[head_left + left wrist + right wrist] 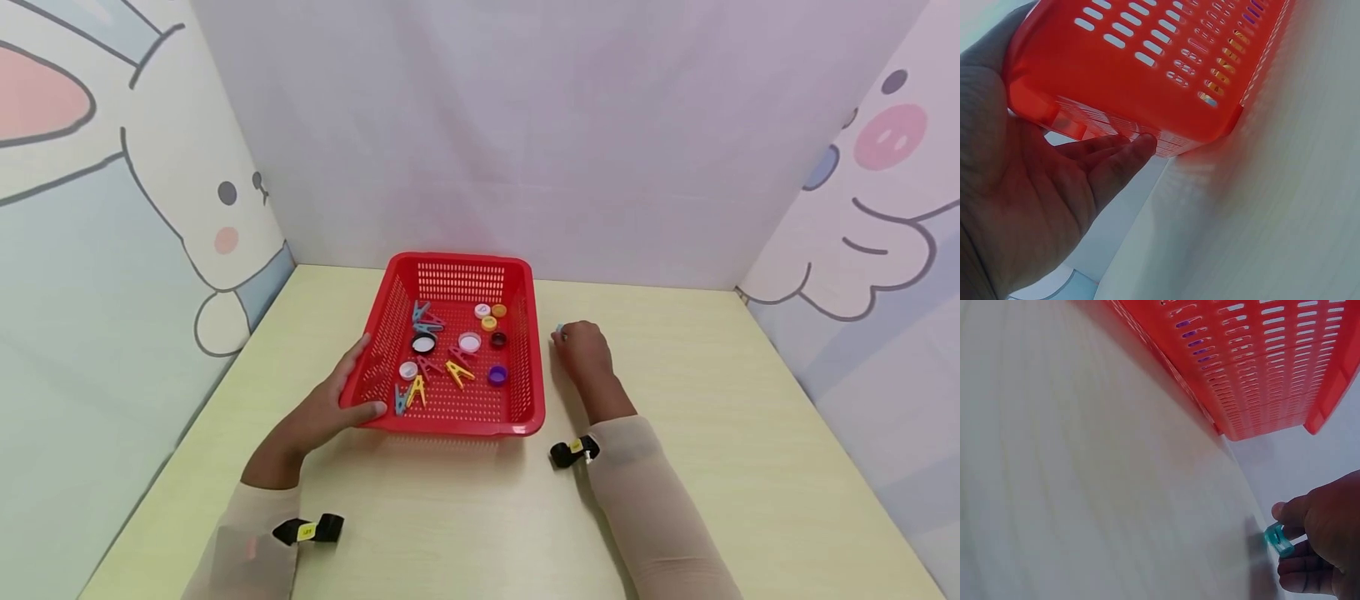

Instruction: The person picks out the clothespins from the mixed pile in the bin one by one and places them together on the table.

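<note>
While the left hand grips the near-left corner of the red perforated plastic basket at frame centre, the right hand pinches a small teal plastic clip on the pale yellow counter, just right of the basket.

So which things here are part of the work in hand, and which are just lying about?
In hand:
left hand gripping the red basket by its corner
right hand pinching a teal clip at the table

Lying about:
clothespins and bottle caps in the basket
</note>
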`<state>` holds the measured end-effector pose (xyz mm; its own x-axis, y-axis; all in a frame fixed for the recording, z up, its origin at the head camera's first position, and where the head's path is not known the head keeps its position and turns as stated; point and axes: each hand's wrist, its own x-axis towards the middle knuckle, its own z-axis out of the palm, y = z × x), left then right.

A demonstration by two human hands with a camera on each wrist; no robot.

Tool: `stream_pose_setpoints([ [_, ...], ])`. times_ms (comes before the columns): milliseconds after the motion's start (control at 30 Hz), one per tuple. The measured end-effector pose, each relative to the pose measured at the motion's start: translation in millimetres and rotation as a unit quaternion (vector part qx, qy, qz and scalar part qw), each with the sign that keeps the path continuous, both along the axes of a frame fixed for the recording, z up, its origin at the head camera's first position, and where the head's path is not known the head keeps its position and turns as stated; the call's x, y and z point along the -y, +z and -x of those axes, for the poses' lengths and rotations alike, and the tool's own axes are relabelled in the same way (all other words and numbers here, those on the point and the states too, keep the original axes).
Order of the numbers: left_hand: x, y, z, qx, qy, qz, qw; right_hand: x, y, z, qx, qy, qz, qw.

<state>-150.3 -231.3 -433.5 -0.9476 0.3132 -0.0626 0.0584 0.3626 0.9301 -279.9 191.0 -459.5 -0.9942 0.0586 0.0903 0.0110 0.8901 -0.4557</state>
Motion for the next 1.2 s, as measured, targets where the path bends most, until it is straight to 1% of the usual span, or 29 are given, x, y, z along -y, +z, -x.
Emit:
stream_pose_setpoints([
  [300,0,0.1,-0.7,-0.001,0.002,0.001,1.0000,-3,-2.1,-2.0,-0.006,0.010,0.004,1.000],
  [533,0,-1.5,-1.2,-0.002,0.000,-0.002,1.0000,-3,-2.2,-1.4,0.001,0.005,0.015,1.000],
  [800,1,-3.2,-0.9,-0.002,-0.003,-0.004,1.0000,-4,-1.4,-3.5,-0.010,0.001,0.012,1.000],
  [1033,1,-2.4,-0.3,-0.001,-0.006,-0.012,0.9999,-4,4.2,-6.3,-0.034,0.001,-0.012,0.999],
  [1200,1,-1.5,0.3,-0.004,-0.005,-0.006,1.0000,-3,13.0,-9.0,-0.061,-0.006,-0.022,0.998],
])
